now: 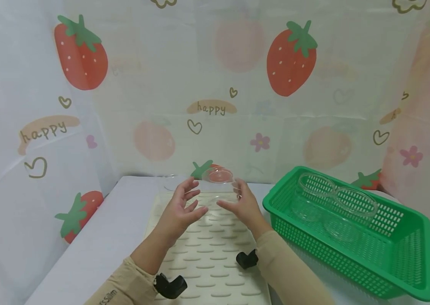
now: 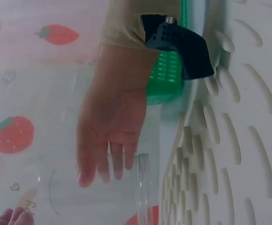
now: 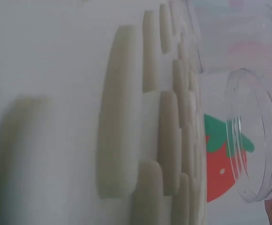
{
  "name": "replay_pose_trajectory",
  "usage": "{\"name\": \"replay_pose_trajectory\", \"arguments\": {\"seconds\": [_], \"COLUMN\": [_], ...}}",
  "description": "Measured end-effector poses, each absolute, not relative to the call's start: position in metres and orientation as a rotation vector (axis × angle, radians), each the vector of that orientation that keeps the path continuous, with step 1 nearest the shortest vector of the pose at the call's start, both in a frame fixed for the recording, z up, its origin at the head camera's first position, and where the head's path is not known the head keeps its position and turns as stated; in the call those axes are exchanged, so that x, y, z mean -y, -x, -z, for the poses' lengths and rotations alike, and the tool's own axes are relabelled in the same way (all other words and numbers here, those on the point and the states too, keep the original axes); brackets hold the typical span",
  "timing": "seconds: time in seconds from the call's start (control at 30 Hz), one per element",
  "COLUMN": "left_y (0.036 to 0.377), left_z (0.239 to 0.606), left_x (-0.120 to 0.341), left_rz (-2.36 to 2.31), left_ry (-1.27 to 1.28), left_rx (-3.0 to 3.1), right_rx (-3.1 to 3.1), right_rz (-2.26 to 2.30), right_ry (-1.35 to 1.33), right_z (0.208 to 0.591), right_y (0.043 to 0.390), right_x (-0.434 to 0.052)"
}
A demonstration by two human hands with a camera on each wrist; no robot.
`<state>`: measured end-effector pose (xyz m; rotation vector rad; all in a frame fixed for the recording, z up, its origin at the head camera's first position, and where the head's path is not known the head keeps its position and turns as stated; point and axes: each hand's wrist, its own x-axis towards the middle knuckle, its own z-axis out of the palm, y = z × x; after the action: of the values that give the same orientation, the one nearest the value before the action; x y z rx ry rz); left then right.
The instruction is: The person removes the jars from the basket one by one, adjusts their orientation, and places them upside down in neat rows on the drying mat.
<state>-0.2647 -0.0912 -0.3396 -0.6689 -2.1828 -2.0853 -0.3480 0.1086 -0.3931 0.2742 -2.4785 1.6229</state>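
A clear plastic jar (image 1: 218, 180) stands upright at the far end of a cream ribbed mat (image 1: 215, 262). My left hand (image 1: 192, 201) hovers just left of it with fingers spread, holding nothing. On the jar's right side is my right hand (image 1: 231, 199), fingers straight and close to the wall; I cannot tell if they touch it. The left wrist view shows the right hand (image 2: 110, 136) through the jar's wall (image 2: 143, 187). In the right wrist view the jar's open rim (image 3: 255, 136) fills the right side above the mat (image 3: 164, 140).
A green slotted basket (image 1: 390, 258) on the right of the table holds several clear jars (image 1: 315, 197). Another clear item (image 1: 170, 182) lies on the table behind the mat's left corner. Strawberry-print sheets close off the back and both sides.
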Motion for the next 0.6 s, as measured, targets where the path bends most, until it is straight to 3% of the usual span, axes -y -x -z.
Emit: {"name": "replay_pose_trajectory", "arguments": {"seconds": [0.6], "left_y": [0.267], "left_z": [0.344], "left_x": [0.093], "left_rz": [2.108], "left_ry": [0.675], "left_rx": [2.185], "right_rx": [2.505], "right_rz": [-1.691], "right_ry": [-0.107], "right_z": [0.405], "right_y": [0.366], "right_x": [-0.108]}}
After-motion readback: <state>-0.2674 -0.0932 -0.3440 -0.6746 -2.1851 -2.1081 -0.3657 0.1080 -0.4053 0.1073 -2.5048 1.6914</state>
